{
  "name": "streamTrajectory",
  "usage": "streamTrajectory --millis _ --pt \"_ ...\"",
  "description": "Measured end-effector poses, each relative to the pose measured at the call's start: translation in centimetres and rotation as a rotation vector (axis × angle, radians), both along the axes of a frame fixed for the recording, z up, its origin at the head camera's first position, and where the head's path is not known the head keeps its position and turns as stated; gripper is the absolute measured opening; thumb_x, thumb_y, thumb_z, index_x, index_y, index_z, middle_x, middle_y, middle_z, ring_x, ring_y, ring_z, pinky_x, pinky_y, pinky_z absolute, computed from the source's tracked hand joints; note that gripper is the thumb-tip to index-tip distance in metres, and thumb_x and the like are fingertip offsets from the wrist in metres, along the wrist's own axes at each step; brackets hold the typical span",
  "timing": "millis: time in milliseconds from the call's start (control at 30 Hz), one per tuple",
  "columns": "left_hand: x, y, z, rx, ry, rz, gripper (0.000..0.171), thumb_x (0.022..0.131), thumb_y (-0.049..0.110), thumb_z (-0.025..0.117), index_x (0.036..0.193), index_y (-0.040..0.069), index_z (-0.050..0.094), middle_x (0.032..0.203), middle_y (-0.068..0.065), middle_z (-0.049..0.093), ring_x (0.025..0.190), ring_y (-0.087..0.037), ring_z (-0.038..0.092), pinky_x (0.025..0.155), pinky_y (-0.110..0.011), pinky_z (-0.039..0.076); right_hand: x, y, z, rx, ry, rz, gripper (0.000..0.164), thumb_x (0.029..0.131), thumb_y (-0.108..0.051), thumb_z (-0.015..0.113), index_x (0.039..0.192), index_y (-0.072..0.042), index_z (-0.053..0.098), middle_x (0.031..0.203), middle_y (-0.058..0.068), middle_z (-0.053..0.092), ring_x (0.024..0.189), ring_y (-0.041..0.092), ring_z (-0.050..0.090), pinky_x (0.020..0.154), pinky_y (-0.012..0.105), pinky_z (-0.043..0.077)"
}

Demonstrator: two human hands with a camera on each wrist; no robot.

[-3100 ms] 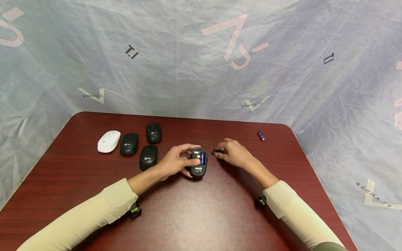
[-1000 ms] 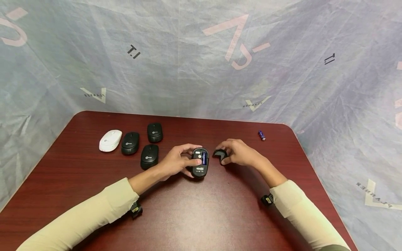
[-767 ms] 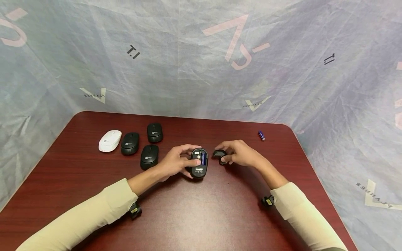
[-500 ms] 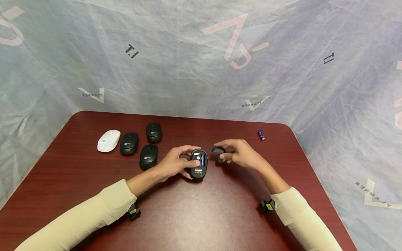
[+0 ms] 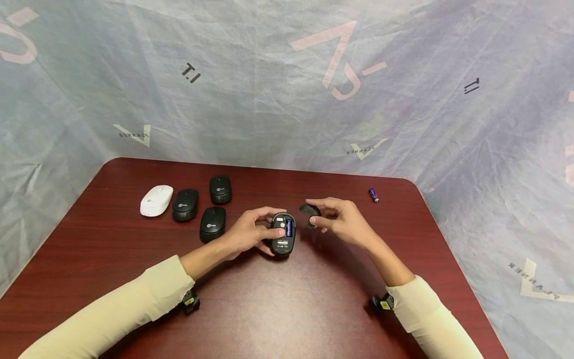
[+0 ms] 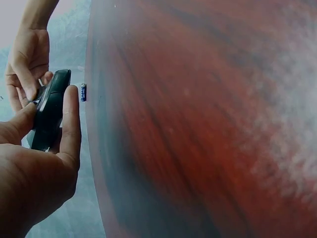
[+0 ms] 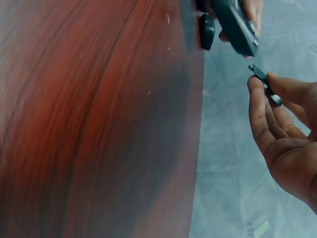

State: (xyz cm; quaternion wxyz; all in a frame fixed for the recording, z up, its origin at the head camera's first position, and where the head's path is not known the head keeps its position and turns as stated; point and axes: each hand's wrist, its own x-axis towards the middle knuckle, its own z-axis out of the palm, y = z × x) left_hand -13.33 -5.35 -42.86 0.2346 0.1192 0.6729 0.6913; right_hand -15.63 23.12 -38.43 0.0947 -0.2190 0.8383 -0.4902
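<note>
In the head view my left hand [image 5: 248,231] grips a black computer mouse [image 5: 281,245], underside up, thumb across its base. A blue battery [image 5: 289,228] sits in the uncovered slot of that mouse. To the right, my right hand [image 5: 343,219] pinches a curved black battery cover [image 5: 309,209] between thumb and fingers, a short gap from the mouse. The right wrist view shows the thin cover [image 7: 267,85] edge-on with a small tab at its tip, just below the mouse [image 7: 235,27]. From the left wrist, the mouse [image 6: 49,111] appears side-on between thumb and fingers.
Left of the hands lie a white mouse [image 5: 156,201] and three black mice, one at the back [image 5: 220,189], one in front [image 5: 213,224] and one beside the white one [image 5: 185,205]. A loose blue battery [image 5: 373,195] lies at the table's [image 5: 269,309] back right. A grey printed sheet [image 5: 251,89] hangs behind.
My right hand has lifted the black cover and turned it between its fingers, most recently moving it slightly up and left. My left hand keeps the mouse nearly still.
</note>
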Motion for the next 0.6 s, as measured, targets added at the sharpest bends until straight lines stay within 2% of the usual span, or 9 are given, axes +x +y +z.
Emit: streamTrajectory --millis 67,133,233,300,367,500,600 --pt "0.0 0.0 0.0 -0.001 -0.002 0.001 0.053 0.092 0.014 0.081 0.141 0.025 0.062 0.122 -0.021 0.063 0.099 -0.028 0.074 0.069 -0.054 0.068 0.2 -0.3 0.2 -0.042 -0.012 -0.008 0.046 0.094 -0.013 0.079 0.138 -0.015 0.068 0.101 0.014 0.075 0.082 0.043 0.073 0.069 0.059 0.065" --pt "0.0 0.0 0.0 -0.001 -0.004 0.004 0.053 0.092 0.014 0.081 0.141 0.025 0.062 0.122 -0.021 0.063 0.097 -0.028 0.074 0.069 -0.053 0.068 0.4 -0.7 0.3 -0.093 -0.023 -0.010 0.046 0.094 -0.011 0.079 0.139 -0.013 0.067 0.100 0.016 0.075 0.081 0.040 0.074 0.069 0.059 0.065" --pt "0.1 0.0 0.1 0.003 -0.006 0.008 0.053 0.092 0.013 0.081 0.141 0.024 0.062 0.121 -0.021 0.063 0.096 -0.028 0.074 0.069 -0.053 0.068 0.7 -1.3 0.5 -0.157 -0.031 -0.010 0.045 0.093 -0.009 0.079 0.136 -0.013 0.068 0.100 0.019 0.073 0.081 0.042 0.073 0.067 0.055 0.066" --pt "0.1 0.0 0.2 0.006 -0.005 0.007 0.053 0.092 0.013 0.080 0.141 0.023 0.062 0.120 -0.021 0.064 0.095 -0.028 0.074 0.069 -0.053 0.068 0.7 -1.6 0.7 -0.194 -0.040 -0.008 0.044 0.092 -0.007 0.079 0.135 -0.010 0.067 0.103 0.021 0.072 0.083 0.045 0.072 0.065 0.052 0.067" --pt "0.1 0.1 0.3 0.004 -0.005 0.003 0.053 0.093 0.014 0.080 0.141 0.023 0.062 0.120 -0.021 0.064 0.095 -0.027 0.074 0.069 -0.053 0.068 0.8 -1.9 0.8 -0.217 -0.058 -0.008 0.042 0.092 -0.007 0.079 0.132 -0.012 0.068 0.103 0.023 0.071 0.086 0.053 0.069 0.065 0.051 0.067" --pt "0.1 0.2 0.4 -0.005 -0.007 -0.014 0.054 0.092 0.016 0.081 0.142 0.024 0.062 0.120 -0.020 0.066 0.096 -0.027 0.075 0.068 -0.053 0.068 0.8 -2.2 0.7 -0.214 -0.079 0.002 0.040 0.093 -0.009 0.079 0.131 -0.014 0.070 0.105 0.020 0.074 0.088 0.052 0.070 0.067 0.059 0.065" --pt "0.1 0.4 0.4 -0.006 -0.007 -0.029 0.056 0.091 0.015 0.082 0.143 0.022 0.061 0.119 -0.020 0.066 0.094 -0.027 0.075 0.067 -0.053 0.068 0.6 -2.4 0.4 -0.168 -0.065 0.012 0.040 0.092 -0.012 0.080 0.131 -0.016 0.072 0.104 0.015 0.076 0.085 0.039 0.072 0.068 0.060 0.065"
